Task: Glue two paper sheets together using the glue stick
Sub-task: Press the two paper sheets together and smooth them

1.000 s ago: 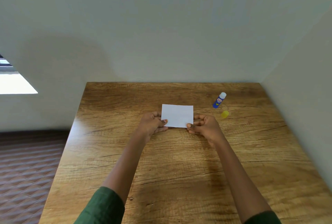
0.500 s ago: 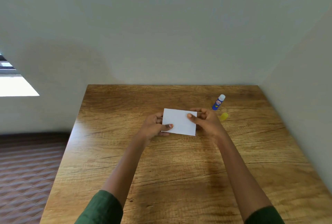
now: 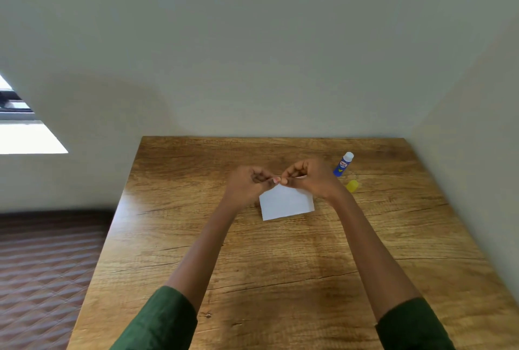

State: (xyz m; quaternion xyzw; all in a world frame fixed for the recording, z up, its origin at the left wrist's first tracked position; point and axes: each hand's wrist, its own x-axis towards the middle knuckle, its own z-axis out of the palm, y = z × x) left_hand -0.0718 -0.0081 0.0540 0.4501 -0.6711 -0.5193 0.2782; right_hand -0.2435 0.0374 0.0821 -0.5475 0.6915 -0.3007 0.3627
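Observation:
A white paper sheet (image 3: pixel 286 204) hangs tilted above the middle of the wooden table (image 3: pixel 280 279), lifted off it. My left hand (image 3: pixel 248 184) and my right hand (image 3: pixel 313 178) meet fingertip to fingertip at the paper's top edge, both pinching it there. Whether this is one sheet or two I cannot tell. The blue glue stick (image 3: pixel 343 165) stands uncapped, its white top showing, just right of my right hand. Its yellow cap (image 3: pixel 352 186) lies on the table beside it.
The table sits in a corner, with walls close behind it and along its right side. A brown patterned floor (image 3: pixel 47 265) lies past the left edge. A bright window (image 3: pixel 25 139) is at far left.
The paper lay flat with a hand at each side. Both hands then lifted it and moved together to its top edge, so it now hangs tilted from the fingertips.

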